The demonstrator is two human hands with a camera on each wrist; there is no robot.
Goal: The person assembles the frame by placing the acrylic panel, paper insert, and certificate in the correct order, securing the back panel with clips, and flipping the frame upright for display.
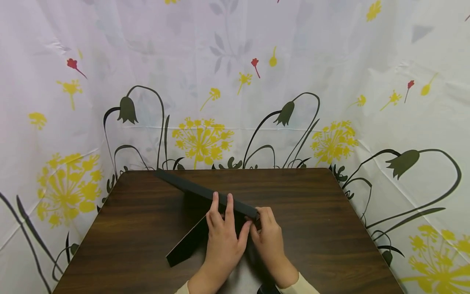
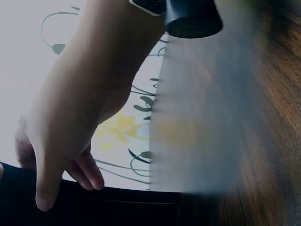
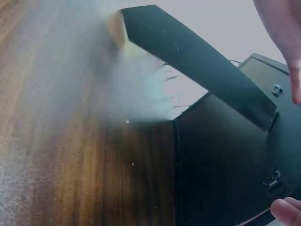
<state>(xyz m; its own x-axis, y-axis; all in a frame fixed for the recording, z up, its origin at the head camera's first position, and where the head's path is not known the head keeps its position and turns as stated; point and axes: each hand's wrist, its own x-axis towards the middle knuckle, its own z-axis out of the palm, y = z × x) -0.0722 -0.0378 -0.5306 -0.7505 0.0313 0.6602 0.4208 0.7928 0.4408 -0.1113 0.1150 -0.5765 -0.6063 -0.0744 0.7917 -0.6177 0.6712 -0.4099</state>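
A black picture frame [image 1: 209, 192] is tilted on the table, its thick edge toward me. Its easel leg [image 1: 187, 241] sticks out from the back, toward the front left. My left hand [image 1: 222, 241] rests against the frame, with two straight fingers over the edge and the thumb pointing right. At the right corner my right hand [image 1: 269, 239] grips the frame, fingers around the end and thumb behind. The right wrist view shows the dark back panel [image 3: 221, 155], the leg [image 3: 197, 61] and small metal clips [image 3: 273, 179]. The frame's front is hidden.
The brown wood-grain table [image 1: 312, 204] extends around the frame on all sides. Behind and beside it hangs a white curtain [image 1: 235, 90] printed with flowers. A black device [image 2: 193, 19] sits at my right wrist.
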